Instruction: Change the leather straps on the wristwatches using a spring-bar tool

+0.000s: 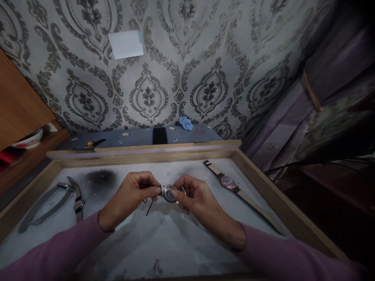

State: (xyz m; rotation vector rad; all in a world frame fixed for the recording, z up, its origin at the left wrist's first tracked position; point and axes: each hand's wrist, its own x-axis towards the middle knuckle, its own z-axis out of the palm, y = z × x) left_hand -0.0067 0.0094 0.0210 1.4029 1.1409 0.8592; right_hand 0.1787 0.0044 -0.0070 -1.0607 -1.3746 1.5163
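Note:
Near the middle of the tray, a round silver watch case [169, 194] is held up between both hands. My left hand [136, 193] pinches its left edge, where a thin dark piece [149, 208] hangs down below the fingers. My right hand [195, 195] grips the case's right side, thumb over its face, and a thin metal tool [182, 185] shows among its fingers. On the right lies a watch with a long brown strap [227, 182]. A smaller watch [78, 204] lies on the left beside grey-handled pliers [48, 207].
A wooden rim [263, 187] surrounds the white tray surface. Behind it, a blue-grey cloth surface holds a black phone-like object [159, 136], a crumpled blue cloth [186, 123] and a dark-strapped watch [90, 144]. A wooden cabinet [23, 101] stands left; a curtain [293, 117] hangs right.

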